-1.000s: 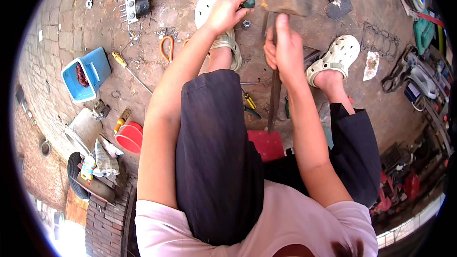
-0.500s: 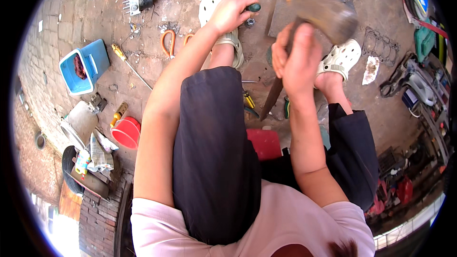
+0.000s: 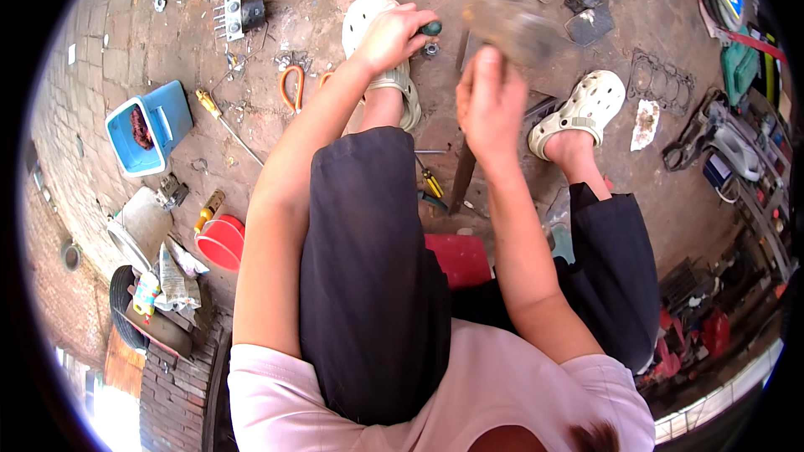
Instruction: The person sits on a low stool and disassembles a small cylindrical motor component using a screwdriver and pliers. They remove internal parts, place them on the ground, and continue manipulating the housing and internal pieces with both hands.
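Observation:
My right hand [image 3: 492,113] is closed around the wooden handle of a hammer [image 3: 512,29], whose heavy head is smeared by motion above the fist. The handle's lower end points down toward my lap. To its left, my left hand [image 3: 387,40] is closed on a tool with a dark green handle [image 3: 431,28]; only the handle's end shows, so its kind is unclear. That hand is over my left clog [image 3: 360,21]. Behind the hammer lies a flat dark piece on the ground, mostly hidden.
A yellow-handled screwdriver [image 3: 431,182] lies between my legs near a red block-like object [image 3: 459,259]. Left are orange-handled scissors [image 3: 292,88], a long yellow-handled tool [image 3: 228,127], a blue bin [image 3: 174,121] and a red basin [image 3: 220,242]. A gasket [image 3: 662,84] lies right.
My right hand and the hammer have moved left, closer to my left hand. The left hand keeps its grip on the green handle. The whole view has shifted slightly.

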A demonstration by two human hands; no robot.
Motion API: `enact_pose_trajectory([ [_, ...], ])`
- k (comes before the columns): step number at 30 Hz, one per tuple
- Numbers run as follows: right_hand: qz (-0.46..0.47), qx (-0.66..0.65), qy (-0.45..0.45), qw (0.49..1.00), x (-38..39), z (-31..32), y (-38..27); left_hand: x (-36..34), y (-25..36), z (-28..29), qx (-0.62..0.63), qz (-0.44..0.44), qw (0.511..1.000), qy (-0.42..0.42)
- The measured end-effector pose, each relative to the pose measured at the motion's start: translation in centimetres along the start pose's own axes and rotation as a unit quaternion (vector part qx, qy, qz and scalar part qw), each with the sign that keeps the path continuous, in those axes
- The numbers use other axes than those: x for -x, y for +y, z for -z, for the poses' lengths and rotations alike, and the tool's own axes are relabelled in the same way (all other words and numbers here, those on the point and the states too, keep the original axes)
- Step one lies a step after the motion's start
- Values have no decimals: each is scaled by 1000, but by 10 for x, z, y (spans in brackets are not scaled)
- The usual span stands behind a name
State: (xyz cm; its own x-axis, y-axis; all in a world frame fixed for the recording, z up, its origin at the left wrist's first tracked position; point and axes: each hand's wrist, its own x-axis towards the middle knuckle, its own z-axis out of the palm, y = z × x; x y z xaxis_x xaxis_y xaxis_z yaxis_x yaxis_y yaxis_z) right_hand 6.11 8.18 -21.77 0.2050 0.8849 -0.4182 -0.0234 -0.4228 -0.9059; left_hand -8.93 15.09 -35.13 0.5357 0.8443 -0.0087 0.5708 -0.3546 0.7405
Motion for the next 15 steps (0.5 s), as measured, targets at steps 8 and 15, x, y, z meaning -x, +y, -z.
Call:
enact_pose_trajectory([
  [8, -111, 31, 84, 990, 26, 18, 76, 8, -2, 3, -47, -52, 996, -50],
  [15, -102, 217, 73, 968, 48, 36, 130, 23, 14, 14, -80, -26, 995, -49],
])
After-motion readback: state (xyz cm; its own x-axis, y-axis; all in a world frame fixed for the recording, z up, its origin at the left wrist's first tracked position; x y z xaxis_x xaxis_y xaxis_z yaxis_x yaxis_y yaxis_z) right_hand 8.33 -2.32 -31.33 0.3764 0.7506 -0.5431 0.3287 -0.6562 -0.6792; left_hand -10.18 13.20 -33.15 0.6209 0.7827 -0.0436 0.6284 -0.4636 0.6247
